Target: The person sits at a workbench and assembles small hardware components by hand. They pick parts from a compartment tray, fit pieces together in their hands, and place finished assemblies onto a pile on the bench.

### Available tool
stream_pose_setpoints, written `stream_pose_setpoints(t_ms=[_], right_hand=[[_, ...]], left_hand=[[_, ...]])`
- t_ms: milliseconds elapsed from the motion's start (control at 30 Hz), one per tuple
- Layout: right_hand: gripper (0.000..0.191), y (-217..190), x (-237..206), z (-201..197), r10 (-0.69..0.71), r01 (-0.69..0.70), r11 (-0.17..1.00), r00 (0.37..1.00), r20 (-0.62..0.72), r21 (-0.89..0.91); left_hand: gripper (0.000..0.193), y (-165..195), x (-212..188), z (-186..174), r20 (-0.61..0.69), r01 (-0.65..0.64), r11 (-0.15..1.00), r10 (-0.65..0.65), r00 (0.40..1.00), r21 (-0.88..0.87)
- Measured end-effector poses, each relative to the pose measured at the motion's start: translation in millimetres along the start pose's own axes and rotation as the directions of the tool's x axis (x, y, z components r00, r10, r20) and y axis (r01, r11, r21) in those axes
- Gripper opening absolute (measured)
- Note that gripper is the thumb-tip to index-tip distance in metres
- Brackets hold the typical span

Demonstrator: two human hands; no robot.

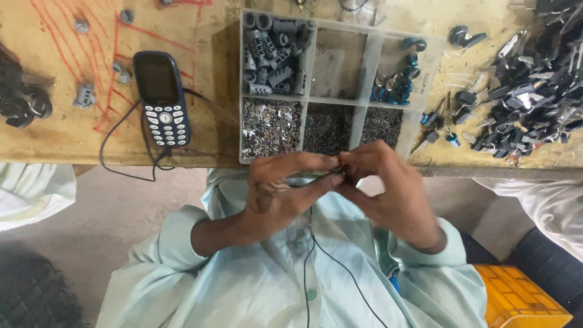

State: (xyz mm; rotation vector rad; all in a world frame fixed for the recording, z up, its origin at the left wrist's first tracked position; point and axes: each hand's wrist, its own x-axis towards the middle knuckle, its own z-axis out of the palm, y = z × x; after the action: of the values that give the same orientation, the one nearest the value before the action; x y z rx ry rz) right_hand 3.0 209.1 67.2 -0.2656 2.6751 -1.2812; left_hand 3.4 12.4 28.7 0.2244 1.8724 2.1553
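Both hands pinch 1 small part between fingertips: left hand from 9 o'clock, right hand from 3. Assembly seems underway; seating it likely needs fine alignment, with tray at 12 o'clock.

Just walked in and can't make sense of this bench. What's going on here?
A person in a pale shirt holds a small metal part pinched between the left hand and right hand, both raised just in front of a wooden table. Behind the hands sits a compartment tray of small metal pieces. A keypad phone lies to its left, a pile of dark keys to its right.
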Motion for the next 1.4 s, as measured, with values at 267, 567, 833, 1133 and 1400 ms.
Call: stream_pose_setpoints(t_ms=[267,567,833,1133,1400], right_hand=[[0.007,64,63,-38,0.012,-0.041,0.927,0.997,-0.081,-0.373],[0.006,62,59,-41,-0.105,0.084,0.905,0.994,-0.028,-0.416],[0.013,71,18,-39,0.244,-0.22,0.944,0.967,-0.072,0.245],[0.019,25,-22,-11,0.208,-0.266,0.754,0.964,0.165,0.6],[0.013,42,-28,-7,0.27,-0.478,0.579,0.877,0.398,0.66]], left_hand=[[0.02,-14,3,-14,0.201,-0.141,0.989,0.129,0.971,0.044],[0.012,-15,13,-17,0.271,-0.158,0.987,0.15,0.951,0.007],[0.016,-13,15,-20,0.259,-0.207,0.972,0.173,0.95,0.111],[0.025,-11,14,-20,0.402,-0.573,0.654,0.413,0.817,0.494],[0.018,-4,19,-26,0.51,-0.712,0.496,0.497,0.702,0.496]])
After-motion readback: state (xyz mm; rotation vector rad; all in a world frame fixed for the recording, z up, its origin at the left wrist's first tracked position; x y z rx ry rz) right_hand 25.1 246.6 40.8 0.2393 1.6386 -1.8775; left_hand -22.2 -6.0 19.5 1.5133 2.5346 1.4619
